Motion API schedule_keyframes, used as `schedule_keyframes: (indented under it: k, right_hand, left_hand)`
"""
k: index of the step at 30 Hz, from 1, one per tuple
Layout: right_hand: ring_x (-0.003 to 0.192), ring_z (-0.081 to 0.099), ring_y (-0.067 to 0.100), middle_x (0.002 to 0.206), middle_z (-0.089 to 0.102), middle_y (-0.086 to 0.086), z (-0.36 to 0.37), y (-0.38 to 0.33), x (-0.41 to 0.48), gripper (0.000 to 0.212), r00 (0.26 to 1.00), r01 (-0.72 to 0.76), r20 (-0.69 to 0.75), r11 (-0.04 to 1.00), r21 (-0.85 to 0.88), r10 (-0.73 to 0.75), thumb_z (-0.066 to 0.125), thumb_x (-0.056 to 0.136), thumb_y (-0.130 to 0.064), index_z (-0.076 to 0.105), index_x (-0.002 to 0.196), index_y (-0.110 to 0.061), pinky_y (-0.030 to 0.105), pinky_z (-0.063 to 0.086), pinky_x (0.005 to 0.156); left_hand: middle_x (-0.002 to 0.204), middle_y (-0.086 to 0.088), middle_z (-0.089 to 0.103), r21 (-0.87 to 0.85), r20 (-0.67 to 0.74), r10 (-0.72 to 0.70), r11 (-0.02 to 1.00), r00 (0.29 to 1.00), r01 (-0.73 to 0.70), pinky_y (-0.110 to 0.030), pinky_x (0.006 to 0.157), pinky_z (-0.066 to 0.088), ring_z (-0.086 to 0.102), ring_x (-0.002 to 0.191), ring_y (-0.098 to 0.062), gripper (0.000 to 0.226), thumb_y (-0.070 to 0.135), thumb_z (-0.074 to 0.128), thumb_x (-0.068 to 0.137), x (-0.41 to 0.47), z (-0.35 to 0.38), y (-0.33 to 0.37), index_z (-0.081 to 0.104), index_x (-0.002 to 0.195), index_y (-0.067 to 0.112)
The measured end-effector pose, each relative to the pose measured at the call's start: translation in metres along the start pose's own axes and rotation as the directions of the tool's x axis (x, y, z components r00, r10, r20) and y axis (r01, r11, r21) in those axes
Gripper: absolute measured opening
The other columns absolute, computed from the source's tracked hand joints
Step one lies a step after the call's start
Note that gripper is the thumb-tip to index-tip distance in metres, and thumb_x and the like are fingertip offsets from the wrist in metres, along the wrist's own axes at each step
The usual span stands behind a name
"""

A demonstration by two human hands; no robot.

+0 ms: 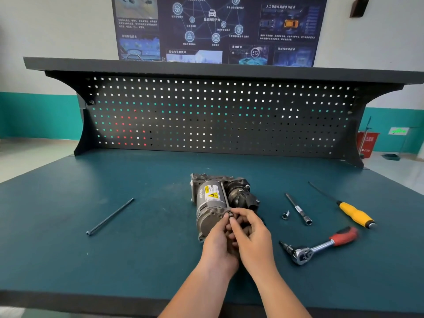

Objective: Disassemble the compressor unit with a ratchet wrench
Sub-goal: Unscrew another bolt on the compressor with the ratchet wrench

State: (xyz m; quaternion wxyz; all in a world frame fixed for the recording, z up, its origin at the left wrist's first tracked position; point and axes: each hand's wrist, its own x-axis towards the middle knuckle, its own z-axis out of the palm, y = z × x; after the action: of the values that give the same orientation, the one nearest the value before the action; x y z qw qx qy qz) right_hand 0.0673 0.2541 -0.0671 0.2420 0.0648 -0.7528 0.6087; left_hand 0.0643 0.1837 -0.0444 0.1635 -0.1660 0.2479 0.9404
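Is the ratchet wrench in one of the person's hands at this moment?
No, the ratchet wrench lies untouched on the table, while the left hand and right hand are at a bolt on the compressor.

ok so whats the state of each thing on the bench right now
compressor: lying on its side, one long bolt in it
fitted bolt: head pinched by right hand
left hand: at the same end, grip unclear
loose bolt: out, lying flat
ratchet wrench: lying unused
extension bar: lying loose
small socket: lying loose
screwdriver: lying unused
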Motion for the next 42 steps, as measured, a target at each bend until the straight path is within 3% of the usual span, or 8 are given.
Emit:
schedule_keyframes:
  k: [8,10,13,16,25,32,37,42]
  right_hand:
    - [0.082,0.058,-0.002,0.091,0.063,0.000,-0.095,0.011,-0.008,0.029,0.942,0.037,-0.326,0.992,-0.124,-0.076,0.063,0.085,-0.003,0.066,0.080,-0.031,0.013,0.044,0.080]
    - [0.086,0.057,0.002,0.099,0.063,0.011,-0.137,0.023,-0.002,0.026,0.871,-0.098,-0.491,0.987,-0.125,0.024,0.061,0.085,-0.005,0.063,0.081,-0.030,0.023,0.042,0.093]
    - [0.095,0.058,0.026,0.109,0.062,0.018,-0.168,0.040,-0.003,0.028,0.841,-0.261,-0.509,0.962,-0.085,0.183,0.062,0.084,-0.002,0.057,0.083,-0.029,0.030,0.045,0.089]
    - [0.098,0.055,0.021,0.110,0.059,0.013,-0.171,0.046,-0.009,0.022,0.823,-0.333,-0.446,0.934,0.126,0.353,0.060,0.087,0.000,0.056,0.093,-0.020,0.022,0.046,0.077]
    - [0.115,0.052,0.035,0.121,0.052,0.025,-0.139,0.025,-0.018,0.049,0.684,-0.332,-0.039,0.358,0.873,0.728,0.040,0.098,-0.030,0.034,0.136,0.000,0.042,0.033,0.105]
    - [0.042,0.040,0.007,0.050,0.037,-0.008,-0.087,0.000,-0.024,0.041,0.869,-0.034,-0.063,0.187,0.982,0.490,0.058,0.072,-0.057,0.040,0.063,-0.022,0.030,0.044,0.067]
    - [0.046,0.031,0.010,0.058,0.019,-0.005,-0.045,-0.024,-0.025,0.049,0.961,-0.063,-0.024,0.300,0.952,0.276,0.073,0.060,-0.056,0.040,0.049,-0.021,0.029,0.030,0.067]
    - [0.048,0.032,0.011,0.058,0.029,-0.005,-0.029,-0.031,-0.016,0.038,0.951,-0.025,-0.078,0.329,0.944,0.298,0.047,0.080,-0.051,0.036,0.059,-0.021,0.029,0.029,0.065]
  left_hand:
    - [0.051,0.009,0.048,0.439,0.097,0.110,0.887,0.989,-0.142,-0.016,0.039,0.031,0.042,0.043,-0.005,0.030,0.042,0.058,0.089,0.001,-0.002,-0.042,0.071,0.084,0.016]
    - [0.069,0.011,0.057,0.785,0.325,0.214,0.482,0.921,-0.389,-0.015,0.057,0.042,0.051,0.065,-0.006,0.008,0.031,0.068,0.084,0.003,-0.001,-0.061,0.069,0.087,0.023]
    - [0.120,0.002,0.044,0.781,0.566,0.091,-0.379,0.819,-0.497,-0.023,0.099,0.037,0.043,0.112,-0.013,0.058,0.045,0.069,0.077,0.018,0.001,-0.080,0.051,0.129,0.028]
    - [0.127,0.000,0.042,0.664,0.594,0.061,-0.601,0.802,-0.446,-0.033,0.099,0.038,0.042,0.118,-0.021,0.051,0.046,0.062,0.083,0.026,0.014,-0.083,0.051,0.130,0.028]
    - [0.121,-0.002,0.054,0.680,0.715,0.155,-0.382,0.682,-0.625,-0.011,0.094,0.032,0.050,0.113,-0.014,0.033,0.022,0.068,0.084,0.030,0.009,-0.074,0.066,0.116,0.014]
    - [0.129,0.017,0.046,0.496,0.868,0.096,-0.200,0.487,-0.845,-0.011,0.102,0.033,0.043,0.117,0.009,0.034,0.008,0.070,0.077,-0.003,-0.027,-0.031,0.069,0.108,0.023]
    - [0.137,0.007,0.039,0.552,0.650,0.491,0.220,0.581,-0.804,-0.024,0.096,0.045,0.052,0.121,-0.005,0.050,-0.016,0.065,0.067,-0.015,-0.039,-0.016,0.073,0.085,0.030]
    - [0.098,-0.013,0.057,0.365,0.391,0.518,0.672,0.761,-0.644,-0.030,0.082,0.051,0.065,0.094,-0.023,0.032,-0.006,0.070,0.067,-0.018,-0.034,-0.015,0.052,0.089,0.006]
